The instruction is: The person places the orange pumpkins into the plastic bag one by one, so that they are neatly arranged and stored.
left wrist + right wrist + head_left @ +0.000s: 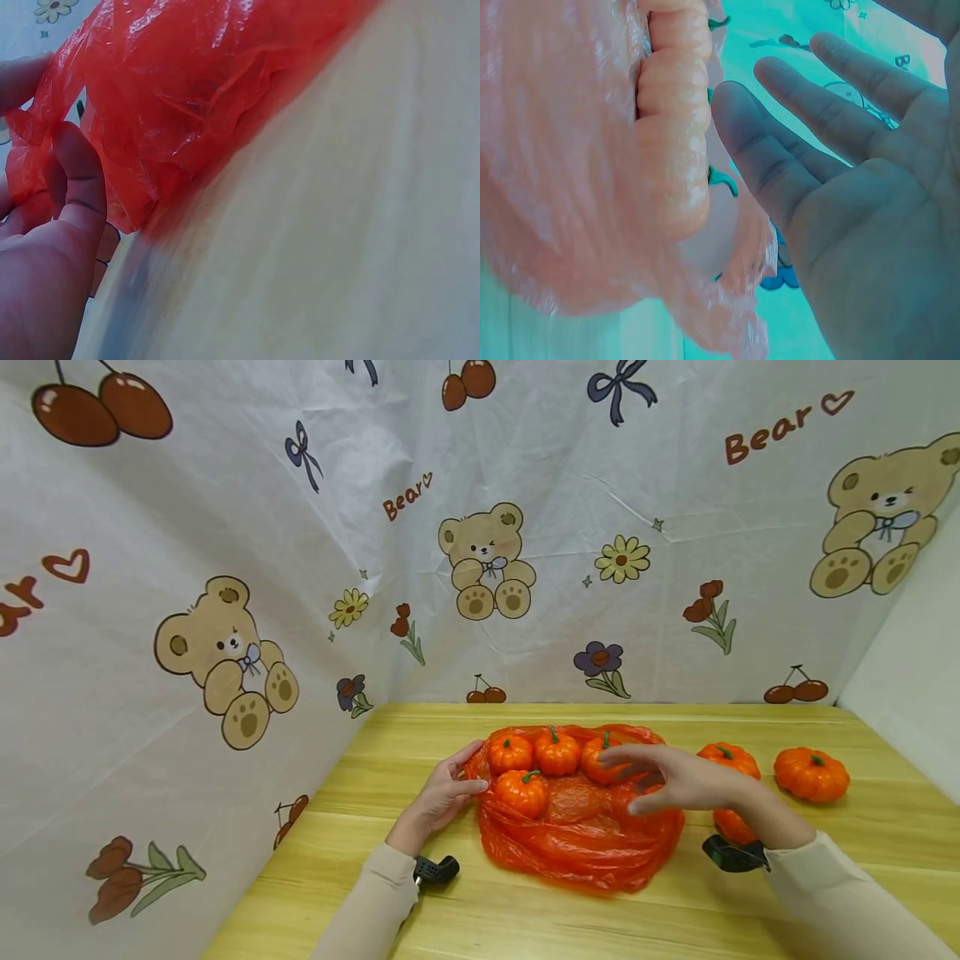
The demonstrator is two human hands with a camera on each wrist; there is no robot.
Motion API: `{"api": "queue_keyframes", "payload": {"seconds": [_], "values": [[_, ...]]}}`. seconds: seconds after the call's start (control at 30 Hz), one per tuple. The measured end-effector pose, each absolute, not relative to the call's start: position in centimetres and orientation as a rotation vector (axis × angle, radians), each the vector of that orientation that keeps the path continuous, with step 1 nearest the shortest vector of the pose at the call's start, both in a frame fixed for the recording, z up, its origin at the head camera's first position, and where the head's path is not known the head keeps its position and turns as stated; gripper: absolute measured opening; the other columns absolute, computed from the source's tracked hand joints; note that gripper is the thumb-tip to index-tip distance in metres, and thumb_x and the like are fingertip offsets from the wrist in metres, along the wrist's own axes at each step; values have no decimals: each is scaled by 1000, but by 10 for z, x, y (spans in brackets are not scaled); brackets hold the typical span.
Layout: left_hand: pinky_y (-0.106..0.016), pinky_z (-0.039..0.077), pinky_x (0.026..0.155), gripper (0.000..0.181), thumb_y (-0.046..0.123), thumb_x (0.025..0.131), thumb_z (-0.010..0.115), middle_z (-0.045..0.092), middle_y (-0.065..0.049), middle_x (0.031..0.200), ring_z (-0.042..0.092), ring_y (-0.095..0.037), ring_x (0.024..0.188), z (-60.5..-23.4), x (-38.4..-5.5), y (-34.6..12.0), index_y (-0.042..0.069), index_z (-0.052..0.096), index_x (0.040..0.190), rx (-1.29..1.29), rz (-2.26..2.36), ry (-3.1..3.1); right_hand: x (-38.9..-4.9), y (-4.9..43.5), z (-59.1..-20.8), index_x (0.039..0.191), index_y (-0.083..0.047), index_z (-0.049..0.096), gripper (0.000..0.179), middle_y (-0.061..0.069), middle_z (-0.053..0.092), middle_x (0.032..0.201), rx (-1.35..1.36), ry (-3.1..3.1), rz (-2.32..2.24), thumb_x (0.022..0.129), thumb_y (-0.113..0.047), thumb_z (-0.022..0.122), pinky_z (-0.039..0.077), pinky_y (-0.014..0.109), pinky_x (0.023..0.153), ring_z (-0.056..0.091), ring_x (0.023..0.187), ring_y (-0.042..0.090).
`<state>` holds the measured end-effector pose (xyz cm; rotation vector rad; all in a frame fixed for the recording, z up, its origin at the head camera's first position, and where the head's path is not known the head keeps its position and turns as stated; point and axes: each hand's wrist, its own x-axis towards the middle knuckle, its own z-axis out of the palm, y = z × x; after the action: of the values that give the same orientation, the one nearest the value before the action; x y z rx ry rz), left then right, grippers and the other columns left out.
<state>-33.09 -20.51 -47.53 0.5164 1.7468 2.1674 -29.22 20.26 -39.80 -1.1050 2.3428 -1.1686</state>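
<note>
Fingers [463,755] of the left hand [441,793] pinch the red bag [570,856] at its ten o'clock edge. We find the right hand [684,781] well apart from the left, over the bag's two o'clock side, loosely bent and gripping nothing. We count at least four orange pumpkins [521,795] inside the bag; three loose pumpkins [812,775] sit toward three o'clock on the wooden table [540,927]. Bear-print cloth [547,643] hangs at twelve o'clock.

Pumpkins [673,86] (green-stemmed) line up within a crinkled bag [559,180]; the right hand [862,187], fingers extended, hovers near them.
</note>
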Motion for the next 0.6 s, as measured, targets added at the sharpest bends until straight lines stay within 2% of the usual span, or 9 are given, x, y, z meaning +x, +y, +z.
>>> {"api": "queue_keyframes", "payload": {"seconds": [0.1, 0.43, 0.6], "values": [[-24, 55, 103, 88, -9, 90, 63, 22, -18, 170, 34, -38, 151, -475, -331, -205, 7, 21, 165, 520, 2163, 1748, -289, 210, -400, 153, -14, 46, 67, 23, 48, 153, -1088, 2354, -1187, 93, -24, 76, 56, 32, 104, 60, 129, 21], [-24, 54, 104, 88, -10, 89, 63, 22, -17, 171, 31, -39, 152, -476, -331, -205, 7, 21, 165, 507, 2171, 1746, -280, 234, -398, 152, -15, 47, 65, 16, 54, 150, -1129, 2413, -1189, 94, -22, 75, 56, 30, 104, 58, 127, 2], [-24, 54, 105, 88, -10, 89, 63, 21, -16, 171, 30, -38, 153, -476, -332, -205, 8, 22, 165, 502, 2181, 1742, -276, 248, -396, 151, -16, 48, 63, -7, 55, 148, -1116, 2455, -1200, 94, -19, 75, 57, 27, 101, 57, 126, -2]]}}
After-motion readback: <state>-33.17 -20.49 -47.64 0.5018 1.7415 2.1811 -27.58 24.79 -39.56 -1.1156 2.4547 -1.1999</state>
